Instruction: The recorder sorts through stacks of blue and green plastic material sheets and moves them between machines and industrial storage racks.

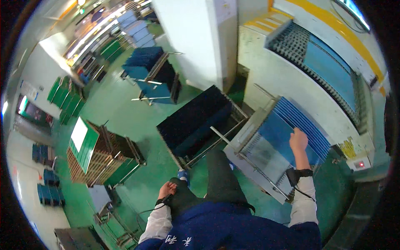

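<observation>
The blue panels (277,129) stand in a rack (263,176) on the right, their upper edges running from far left to near right. The right hand (298,139), much the nearer, is curled at them; whether it grips one cannot be told. The left hand (167,189) is beside the left thigh, fingers bent inward, how far closed unclear. The rack is beside a white machine (266,71) on green floor (108,100).
</observation>
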Demonstrator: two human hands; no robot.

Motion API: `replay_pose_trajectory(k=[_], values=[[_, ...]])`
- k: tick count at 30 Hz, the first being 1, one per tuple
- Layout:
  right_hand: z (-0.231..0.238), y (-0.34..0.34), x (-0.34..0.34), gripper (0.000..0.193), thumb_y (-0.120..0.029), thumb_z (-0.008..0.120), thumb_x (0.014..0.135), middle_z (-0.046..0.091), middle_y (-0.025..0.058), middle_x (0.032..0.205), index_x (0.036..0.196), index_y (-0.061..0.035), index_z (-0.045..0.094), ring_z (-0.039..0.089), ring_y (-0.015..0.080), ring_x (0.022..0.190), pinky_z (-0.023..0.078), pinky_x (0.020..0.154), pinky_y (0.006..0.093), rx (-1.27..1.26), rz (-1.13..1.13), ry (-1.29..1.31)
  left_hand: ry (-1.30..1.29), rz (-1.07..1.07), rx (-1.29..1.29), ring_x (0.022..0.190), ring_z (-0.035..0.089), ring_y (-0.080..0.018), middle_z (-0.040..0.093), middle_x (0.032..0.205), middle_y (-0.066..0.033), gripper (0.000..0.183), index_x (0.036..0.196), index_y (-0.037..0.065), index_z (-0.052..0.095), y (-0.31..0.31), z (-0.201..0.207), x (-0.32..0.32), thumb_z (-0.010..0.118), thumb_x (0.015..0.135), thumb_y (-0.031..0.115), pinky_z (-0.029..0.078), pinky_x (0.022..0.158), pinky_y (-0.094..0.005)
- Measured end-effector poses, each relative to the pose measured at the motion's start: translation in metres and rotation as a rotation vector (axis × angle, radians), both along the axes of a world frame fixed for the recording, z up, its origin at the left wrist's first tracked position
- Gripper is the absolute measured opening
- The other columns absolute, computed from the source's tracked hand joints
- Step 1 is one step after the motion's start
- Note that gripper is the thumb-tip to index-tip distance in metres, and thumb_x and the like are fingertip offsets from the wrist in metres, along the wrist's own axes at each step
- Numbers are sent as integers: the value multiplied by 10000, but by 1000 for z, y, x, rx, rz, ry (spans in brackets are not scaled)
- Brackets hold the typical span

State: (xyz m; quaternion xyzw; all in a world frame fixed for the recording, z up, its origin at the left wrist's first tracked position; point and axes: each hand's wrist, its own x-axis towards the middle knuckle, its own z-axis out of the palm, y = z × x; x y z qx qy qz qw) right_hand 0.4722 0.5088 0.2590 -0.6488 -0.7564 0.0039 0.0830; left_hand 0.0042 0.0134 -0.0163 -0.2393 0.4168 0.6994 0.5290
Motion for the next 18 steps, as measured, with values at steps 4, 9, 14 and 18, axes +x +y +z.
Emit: replay_pose_trajectory(k=[4, 9, 14, 18], values=[[-7, 0, 0, 152, -154, 603, 750, 590, 176, 752, 805, -32, 531, 575, 356, 747, 438, 636, 453, 13, -33, -10, -36, -21, -36, 759, 552, -305, 540, 808, -139, 217, 872, 8, 454, 4, 14, 6, 437, 895, 223, 491, 598, -336], [-15, 5, 20, 163, -170, 600, 743, 570, 179, 705, 749, -39, 503, 556, 368, 717, 404, 604, 473, 205, 70, 58, 28, -3, -209, 768, 553, -293, 534, 832, -135, 216, 849, 20, 439, 27, 37, 23, 425, 903, 228, 491, 651, -340], [22, 14, 36, 254, -190, 588, 767, 586, 205, 841, 958, -24, 564, 560, 368, 768, 422, 645, 447, 172, 53, 37, 29, 13, -199, 768, 555, -268, 529, 827, -120, 208, 848, 27, 427, 29, 27, 20, 421, 906, 227, 483, 686, -336], [93, 18, 29, 309, -225, 539, 823, 579, 185, 1006, 1055, -22, 549, 554, 346, 892, 434, 729, 426, 306, 73, -87, -7, 36, 143, 746, 554, -243, 506, 768, -94, 198, 823, 37, 417, -7, -9, 10, 427, 904, 217, 494, 634, -347]])
